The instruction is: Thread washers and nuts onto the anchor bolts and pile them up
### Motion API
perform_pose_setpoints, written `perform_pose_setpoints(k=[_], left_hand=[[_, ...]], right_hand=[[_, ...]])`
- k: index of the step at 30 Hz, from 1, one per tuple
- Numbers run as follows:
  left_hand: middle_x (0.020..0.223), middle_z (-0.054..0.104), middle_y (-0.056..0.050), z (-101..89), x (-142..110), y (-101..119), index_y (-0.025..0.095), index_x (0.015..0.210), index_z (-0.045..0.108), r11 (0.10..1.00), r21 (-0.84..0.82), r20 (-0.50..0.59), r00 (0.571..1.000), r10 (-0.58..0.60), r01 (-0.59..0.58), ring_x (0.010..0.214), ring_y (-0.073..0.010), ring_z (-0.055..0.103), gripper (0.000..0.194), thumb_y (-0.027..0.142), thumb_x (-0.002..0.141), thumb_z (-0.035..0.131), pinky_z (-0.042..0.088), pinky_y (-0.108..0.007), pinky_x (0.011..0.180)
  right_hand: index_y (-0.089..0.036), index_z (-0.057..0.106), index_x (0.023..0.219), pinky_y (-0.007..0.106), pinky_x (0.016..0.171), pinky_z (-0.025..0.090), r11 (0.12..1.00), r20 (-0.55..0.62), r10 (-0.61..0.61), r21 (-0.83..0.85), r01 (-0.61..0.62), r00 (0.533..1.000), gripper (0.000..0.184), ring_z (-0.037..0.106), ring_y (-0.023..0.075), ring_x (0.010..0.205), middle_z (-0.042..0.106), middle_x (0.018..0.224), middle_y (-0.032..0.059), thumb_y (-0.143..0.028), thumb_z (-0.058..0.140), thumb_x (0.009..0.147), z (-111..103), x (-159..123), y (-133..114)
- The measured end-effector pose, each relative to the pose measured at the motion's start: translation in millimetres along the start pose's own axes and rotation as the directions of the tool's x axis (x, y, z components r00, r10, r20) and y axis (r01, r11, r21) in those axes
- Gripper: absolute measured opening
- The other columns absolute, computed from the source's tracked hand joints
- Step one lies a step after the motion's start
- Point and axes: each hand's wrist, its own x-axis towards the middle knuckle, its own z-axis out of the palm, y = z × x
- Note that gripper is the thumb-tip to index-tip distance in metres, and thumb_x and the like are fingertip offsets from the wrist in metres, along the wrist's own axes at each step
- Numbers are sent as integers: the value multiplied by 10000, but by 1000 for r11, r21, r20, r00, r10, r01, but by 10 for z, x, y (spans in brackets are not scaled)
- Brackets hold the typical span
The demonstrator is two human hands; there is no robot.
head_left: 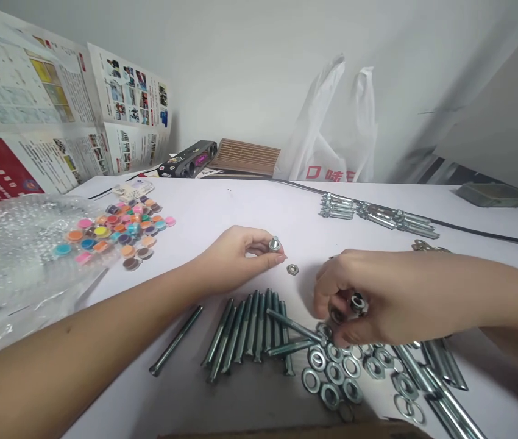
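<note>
My left hand (236, 259) is closed in a pinch on a short metal bolt end with a nut (274, 244), held just above the white table (250, 207). A loose hex nut (292, 269) lies right beside its fingertips. My right hand (359, 296) is curled shut over a pile of nuts and washers (336, 372), with a small metal nut or sleeve (358, 302) gripped in its fingers. A row of long bolts (250, 326) lies between and below both hands.
Assembled anchor bolts (378, 214) lie at the back right by a black cable (482, 230). Coloured round caps (119, 235) and a bubble-wrap bag (16, 256) are at the left. A white plastic bag (332, 134), printed posters (58, 116) and metal sleeves (442, 366) surround them.
</note>
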Motion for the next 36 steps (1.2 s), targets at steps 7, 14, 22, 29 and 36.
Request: perform_pose_setpoints(k=[7, 14, 22, 29, 36], left_hand=[[922, 711, -55, -2, -1, -1, 130, 931, 683, 1000, 6, 9, 1000, 10, -10, 893, -159, 653, 190, 289, 859, 607, 493, -285, 850], [894, 702, -50, -3, -8, -4, 124, 919, 682, 1000, 9, 8, 1000, 26, -26, 865, -150, 641, 191, 289, 860, 605, 486, -272, 821], [890, 700, -40, -3, -13, -4, 128, 912, 682, 999, 16, 1, 1000, 28, -28, 860, -142, 636, 182, 287, 861, 609, 482, -265, 810], [875, 699, -38, 3, -18, -32, 133, 907, 676, 999, 12, -1, 999, 35, -35, 856, -149, 627, 200, 315, 865, 604, 480, -271, 793], [915, 694, -66, 13, -18, -54, 114, 929, 659, 996, -44, 22, 997, 74, -73, 905, -174, 640, 218, 312, 876, 584, 484, -300, 842]], right_hand=[[-240, 692, 869, 246, 562, 368, 997, 123, -54, 59, 47, 991, 151, 544, 114, 650, 625, 778, -21, -362, 666, 783, 58, 87, 41], [-214, 632, 797, 243, 586, 377, 995, 144, -94, 55, 87, 985, 60, 520, 104, 647, 619, 764, -30, -268, 605, 797, 42, 78, 54], [-204, 552, 667, 262, 578, 352, 974, 22, -178, -139, 179, 984, 61, 491, 116, 590, 605, 685, -22, -194, 585, 716, 107, 67, 43], [-222, 603, 665, 271, 556, 370, 966, -65, -197, -186, 182, 978, 46, 528, 138, 587, 605, 638, -15, -178, 617, 664, 196, 13, 47], [-234, 679, 794, 252, 501, 416, 979, -439, -203, -66, 194, 875, 70, 546, 107, 576, 647, 697, -38, -281, 646, 753, -57, 195, -34]])
